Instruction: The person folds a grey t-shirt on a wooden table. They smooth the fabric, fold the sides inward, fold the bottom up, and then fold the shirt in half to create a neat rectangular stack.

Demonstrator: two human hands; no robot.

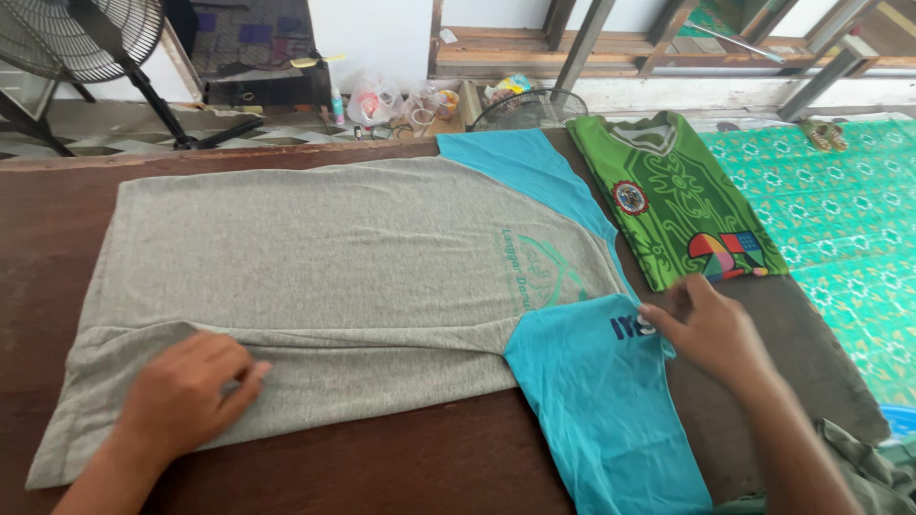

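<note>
Two hands are pressing down on a grey T-shirt [334,257] with blue sleeves, which is lying flat across the dark wooden desk [48,219] and filling the space between and beyond both hands. Its near edge is lying folded over, forming a crease running from the left hand [186,391] toward the right hand [711,329]. The lower blue sleeve [601,401] is hanging past the desk's near edge, so its end is getting cut off at the bottom of the view. A faint green print near the collar is showing through the cloth and is hard to make out.

Beyond the right hand, a folded green patterned jersey [677,200] is lying on the desk, touching the upper blue sleeve.

The left hand is resting loosely curled on the folded grey hem, fingers bent and holding nothing. The right hand is lying flat and open, fingertips [658,319] pinning the blue sleeve's seam; part of the dark lettering there is being hidden under them.
</note>
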